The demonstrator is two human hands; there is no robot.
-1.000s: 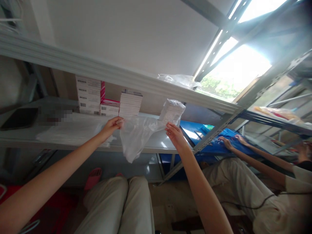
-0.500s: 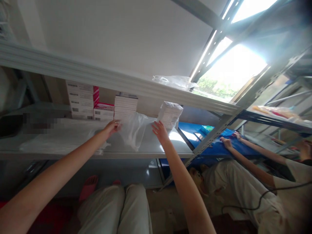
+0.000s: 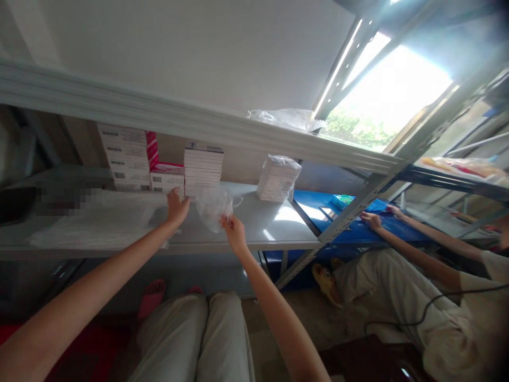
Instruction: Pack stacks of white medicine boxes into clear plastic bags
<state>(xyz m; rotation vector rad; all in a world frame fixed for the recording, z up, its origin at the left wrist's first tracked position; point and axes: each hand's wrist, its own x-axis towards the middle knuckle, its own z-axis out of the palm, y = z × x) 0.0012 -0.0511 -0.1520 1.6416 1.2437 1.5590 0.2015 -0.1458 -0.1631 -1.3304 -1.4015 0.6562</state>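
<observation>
A crumpled clear plastic bag (image 3: 212,208) hangs over the grey shelf (image 3: 254,225) in front of me. My right hand (image 3: 234,232) is closed, pinching the bag's lower right edge between thumb and fingers. Just left of the bag is my left hand (image 3: 177,207), its fingers bent but apart; I see nothing clearly held in it. Behind the bag stands a stack of thin white boxes (image 3: 203,170). To the right, another stack of white boxes (image 3: 278,179) sits upright inside clear plastic.
White-and-pink cartons (image 3: 126,159) are piled at the back left. Flat clear plastic bags (image 3: 91,223) lie along the shelf's left part. An upper shelf edge (image 3: 178,124) runs overhead. At right, a co-worker's hands (image 3: 374,220) rest by a blue shelf (image 3: 308,200) beyond the metal upright (image 3: 353,207).
My right hand has moved left from beside the wrapped stack and now grips the loose bag. The bag is bunched smaller. My left hand has shifted slightly left, its fingers turned upward.
</observation>
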